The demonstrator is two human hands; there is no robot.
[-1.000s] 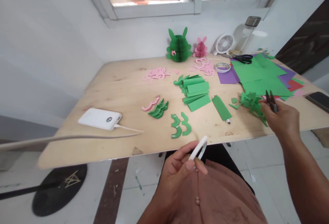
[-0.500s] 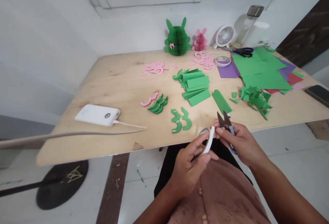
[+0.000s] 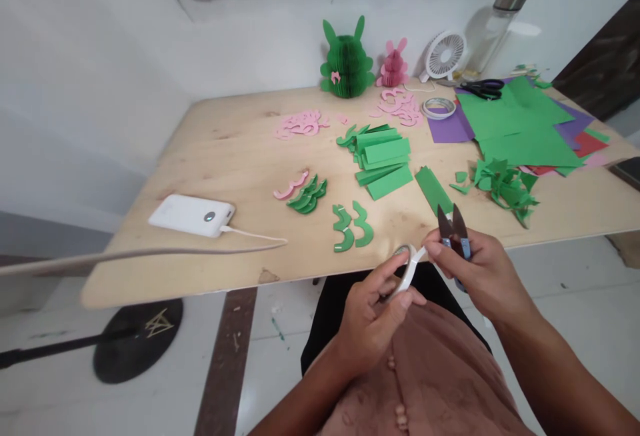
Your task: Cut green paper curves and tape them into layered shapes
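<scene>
My left hand (image 3: 373, 319) is closed around a roll of white tape (image 3: 408, 276), held above my lap at the table's front edge. A short end of tape stands away from the roll, pinched between thumb and finger of my right hand (image 3: 467, 259). That same hand also grips thread snips (image 3: 454, 231), their two dark blades pointing up and apart. Just beyond the blades lies a folded green paper strip (image 3: 433, 191). To the left of the roll, two wavy green paper cut-outs (image 3: 363, 224) rest on the wooden table (image 3: 200, 156); one bears small white tape pieces.
Stacked green strips (image 3: 385, 163), pink paper scraps (image 3: 303, 124) and green scraps (image 3: 505, 186) lie about. At the back stand a green paper rabbit (image 3: 347, 63), a pink one (image 3: 393, 68), a fan (image 3: 445, 55) and a bottle (image 3: 495, 33). A cabled power bank (image 3: 190, 215) sits left.
My right hand has drawn the tape's end away from the roll, to the right. The snips have turned more upright. My view has tilted down slightly.
</scene>
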